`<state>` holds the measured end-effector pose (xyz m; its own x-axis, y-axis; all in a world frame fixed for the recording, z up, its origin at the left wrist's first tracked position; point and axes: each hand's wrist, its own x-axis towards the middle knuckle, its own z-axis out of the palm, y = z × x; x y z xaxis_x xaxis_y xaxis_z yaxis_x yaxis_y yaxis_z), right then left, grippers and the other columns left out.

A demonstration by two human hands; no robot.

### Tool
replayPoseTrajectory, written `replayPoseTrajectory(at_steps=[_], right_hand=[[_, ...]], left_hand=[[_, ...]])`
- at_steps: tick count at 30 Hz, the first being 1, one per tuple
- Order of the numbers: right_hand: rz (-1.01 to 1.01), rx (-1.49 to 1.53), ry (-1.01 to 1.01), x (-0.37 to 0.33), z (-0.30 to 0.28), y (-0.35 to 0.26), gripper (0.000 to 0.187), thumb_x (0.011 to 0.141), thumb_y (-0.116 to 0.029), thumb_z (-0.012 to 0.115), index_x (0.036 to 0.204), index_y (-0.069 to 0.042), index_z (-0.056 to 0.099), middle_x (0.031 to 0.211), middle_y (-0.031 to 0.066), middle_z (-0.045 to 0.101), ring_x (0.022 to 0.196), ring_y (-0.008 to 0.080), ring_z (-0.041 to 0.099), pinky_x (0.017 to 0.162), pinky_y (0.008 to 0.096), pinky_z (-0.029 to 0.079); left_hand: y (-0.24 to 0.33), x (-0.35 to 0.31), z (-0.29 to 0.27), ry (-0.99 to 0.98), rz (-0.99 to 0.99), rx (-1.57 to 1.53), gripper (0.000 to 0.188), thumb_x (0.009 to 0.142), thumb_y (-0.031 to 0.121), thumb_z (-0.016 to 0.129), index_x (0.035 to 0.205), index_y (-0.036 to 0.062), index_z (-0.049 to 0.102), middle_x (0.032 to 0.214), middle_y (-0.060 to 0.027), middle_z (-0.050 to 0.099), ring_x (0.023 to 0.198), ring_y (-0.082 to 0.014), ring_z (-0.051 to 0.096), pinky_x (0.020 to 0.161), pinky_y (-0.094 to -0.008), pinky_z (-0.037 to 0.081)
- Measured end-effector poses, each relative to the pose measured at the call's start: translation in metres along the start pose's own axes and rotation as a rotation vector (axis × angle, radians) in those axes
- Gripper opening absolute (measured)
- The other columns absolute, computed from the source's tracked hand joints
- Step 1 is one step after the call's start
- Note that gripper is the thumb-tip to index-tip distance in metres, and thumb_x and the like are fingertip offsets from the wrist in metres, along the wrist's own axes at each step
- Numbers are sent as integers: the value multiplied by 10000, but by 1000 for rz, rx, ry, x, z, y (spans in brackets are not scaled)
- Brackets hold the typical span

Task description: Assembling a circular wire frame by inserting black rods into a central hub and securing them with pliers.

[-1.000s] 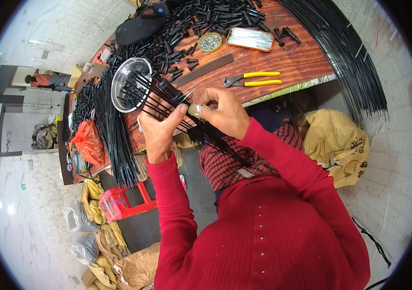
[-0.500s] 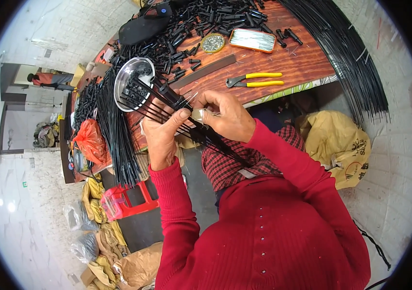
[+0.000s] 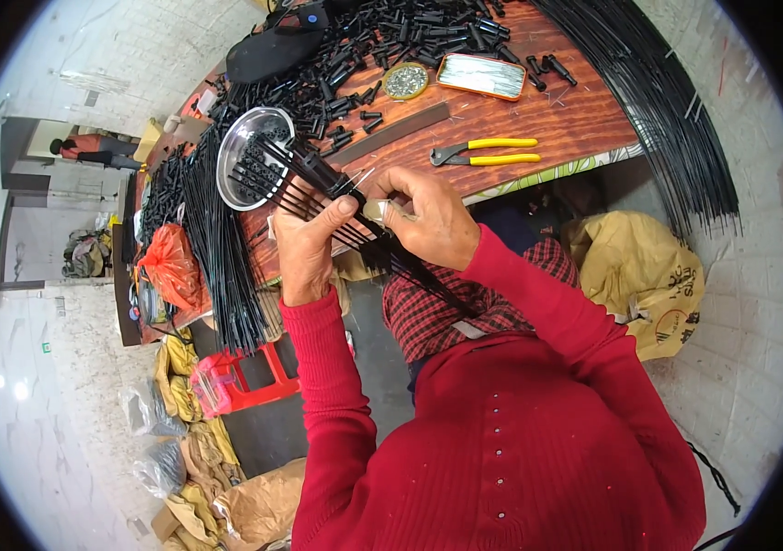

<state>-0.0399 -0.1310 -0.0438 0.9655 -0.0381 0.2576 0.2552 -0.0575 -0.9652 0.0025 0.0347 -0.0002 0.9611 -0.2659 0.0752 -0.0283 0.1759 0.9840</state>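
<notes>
My left hand [image 3: 307, 253] is wrapped round what looks like an umbrella frame [image 3: 402, 264], a bundle of thin black ribs fanned out at the upper end. A black plastic hub [image 3: 321, 173] shows among the ribs, above my left thumb. At the hub's lower end my right hand [image 3: 435, 220] is closed in a pinch, a pale wrap on its thumb. Thin light wires stick up beside its fingers; what the fingertips hold is hidden. The ribs' lower ends rest toward my checked lap. Beyond the frame stands a metal bowl [image 3: 246, 130] of small black parts.
Yellow-handled pliers [image 3: 501, 151], a tin of thin pale pins [image 3: 481, 76] and a round dish of small metal pieces [image 3: 405, 81] lie on the wooden table [image 3: 584, 119]. Black tubes [image 3: 391, 41] heap behind; long black rods [image 3: 648, 101] hang at right. A person [image 3: 102, 150] is far left.
My left hand and the frame's hub have shifted and turned slightly. The light wires now stand out more plainly beside my right fingers. Both hands keep their grip.
</notes>
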Motion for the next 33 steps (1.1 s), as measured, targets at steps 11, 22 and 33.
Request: replayPoseTrajectory(at_steps=[11, 22, 33], right_hand=[[-8, 122, -83, 1, -1, 4, 105, 887, -46, 624, 957, 28, 597, 868, 68, 640, 819, 106, 588, 736, 290, 494], [89, 178, -24, 3, 2, 6, 118, 872, -14, 673, 977, 24, 634, 855, 21, 664, 750, 63, 590, 684, 243, 499], [32, 236, 97, 3, 4, 13, 141, 801, -53, 741, 929, -18, 691, 795, 48, 694, 695, 99, 632, 652, 279, 507]], left_hand=[[-15, 8, -19, -55, 25, 7, 569, 747, 107, 852, 1216, -60, 577, 1021, -106, 693, 890, -173, 672, 830, -281, 529], [-14, 8, -20, -52, 6, -14, 565, 740, 78, 848, 1216, -74, 586, 1023, -99, 688, 896, -176, 671, 837, -288, 532], [-20, 14, -13, -45, 20, -121, 485, 727, -75, 783, 1181, -31, 618, 1064, -124, 694, 829, -184, 686, 617, -305, 618]])
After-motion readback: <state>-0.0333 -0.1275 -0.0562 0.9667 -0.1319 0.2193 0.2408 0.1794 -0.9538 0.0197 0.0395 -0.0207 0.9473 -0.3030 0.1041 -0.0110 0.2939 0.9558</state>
